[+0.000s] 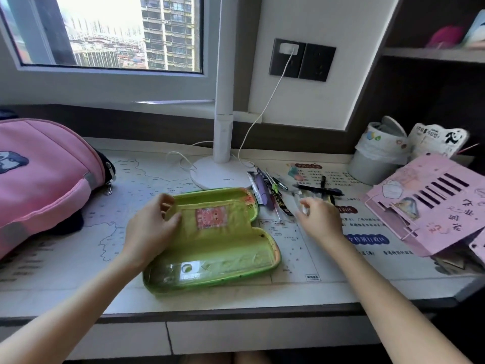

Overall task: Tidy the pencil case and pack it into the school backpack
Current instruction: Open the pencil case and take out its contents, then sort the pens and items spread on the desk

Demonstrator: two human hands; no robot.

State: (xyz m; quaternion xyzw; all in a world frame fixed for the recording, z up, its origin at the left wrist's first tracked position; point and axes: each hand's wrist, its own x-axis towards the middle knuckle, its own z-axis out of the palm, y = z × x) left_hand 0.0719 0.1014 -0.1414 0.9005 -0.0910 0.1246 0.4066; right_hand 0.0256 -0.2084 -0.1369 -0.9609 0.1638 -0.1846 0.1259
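Observation:
A green pencil case lies open on the desk in front of me, with a clear ruler in its near half. My left hand grips the case's inner flap at its left end. My right hand hovers to the right of the case, fingers curled and pinching a small clear item that is too blurred to name. Several pens and pencils lie scattered beyond it. The pink backpack lies on the desk at the far left.
A white desk lamp stands behind the case, with its cable running to a wall socket. A white bin and a pink cardboard box sit at the right. A map mat covers the desk.

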